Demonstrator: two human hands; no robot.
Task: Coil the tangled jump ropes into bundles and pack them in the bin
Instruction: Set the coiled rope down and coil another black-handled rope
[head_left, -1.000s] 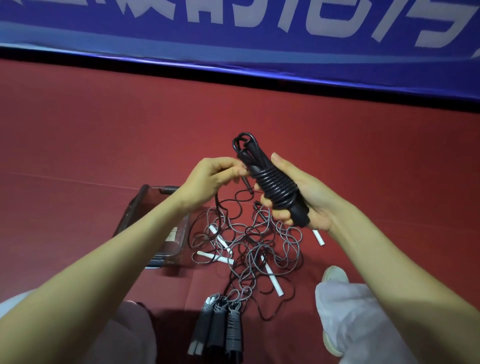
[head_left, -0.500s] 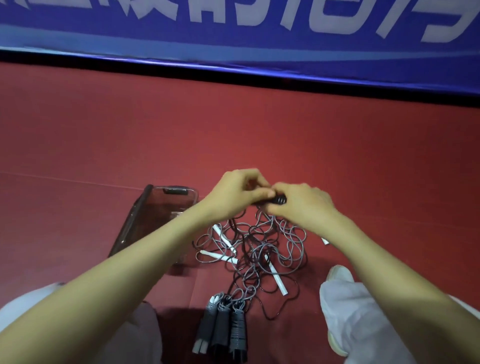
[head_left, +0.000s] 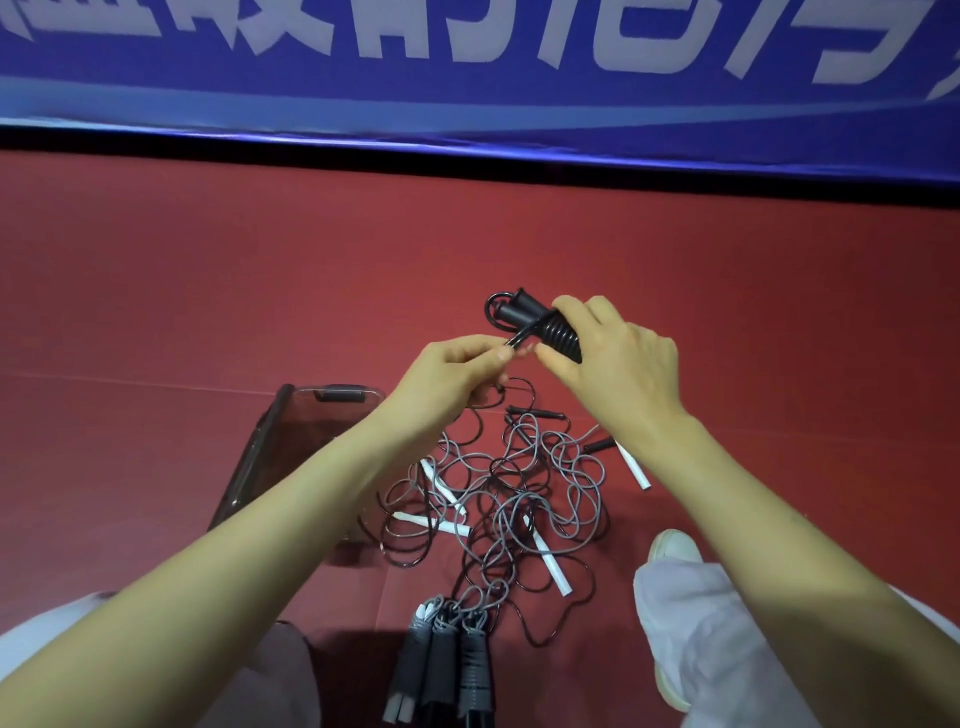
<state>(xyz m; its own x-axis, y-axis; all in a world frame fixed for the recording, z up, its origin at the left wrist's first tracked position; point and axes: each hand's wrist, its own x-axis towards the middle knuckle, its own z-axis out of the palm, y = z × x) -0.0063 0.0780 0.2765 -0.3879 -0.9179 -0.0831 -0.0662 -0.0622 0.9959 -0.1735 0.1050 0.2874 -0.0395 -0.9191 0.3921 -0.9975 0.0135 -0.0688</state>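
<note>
Smoky plastic is used for the bin, set at the left beside the tangle for easy packing. The rope's loose end is pinched by the left hand, likely for tucking in, while the black bundle is clasped in the curled right hand so its wraps cannot spring loose.

The black coiled jump-rope bundle sits between the right hand, which grips it, and the left hand, which pinches its loose end, above the far edge of the grey-and-black tangle of loose ropes on the red floor mat. The clear plastic bin lies just left of the tangle. Three wrapped dark rope bundles lie side by side at its near end, and a white shoe to its right. The blue lettered banner runs behind.
</note>
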